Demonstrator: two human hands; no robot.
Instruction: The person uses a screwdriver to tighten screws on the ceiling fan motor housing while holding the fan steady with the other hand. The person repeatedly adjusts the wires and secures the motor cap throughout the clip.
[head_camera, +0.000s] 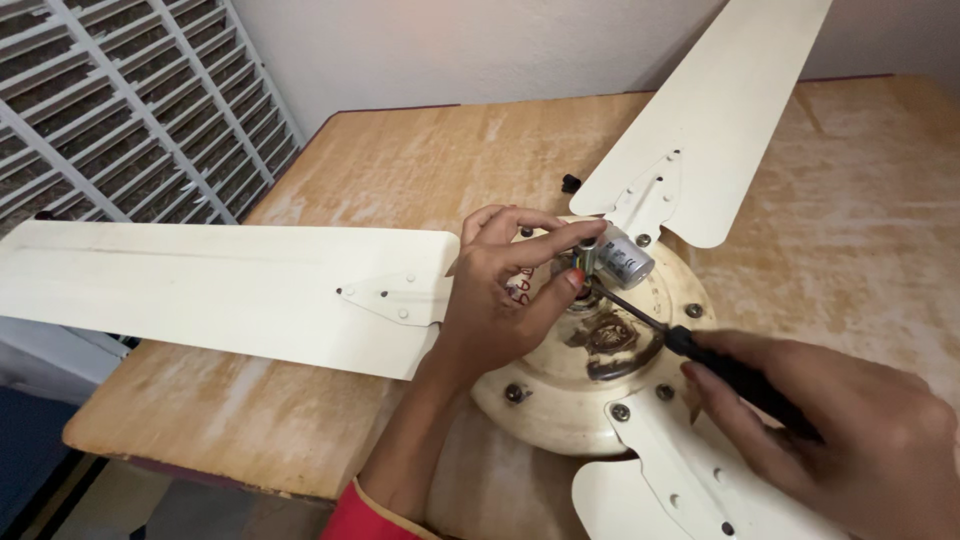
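Soft even indoor light, faint shadows, sharp focus, slight edge distortion.

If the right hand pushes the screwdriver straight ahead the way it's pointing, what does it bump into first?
The right hand aims the screwdriver up-left. Its tip seems already at the base of the small grey cylinder, by the left hand thumb, at the fan hub. Depth is hard to judge.

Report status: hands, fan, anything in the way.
Left hand pinching capacitor on fan hub. Right hand holds screwdriver, tip at hub centre. Nothing blocking.
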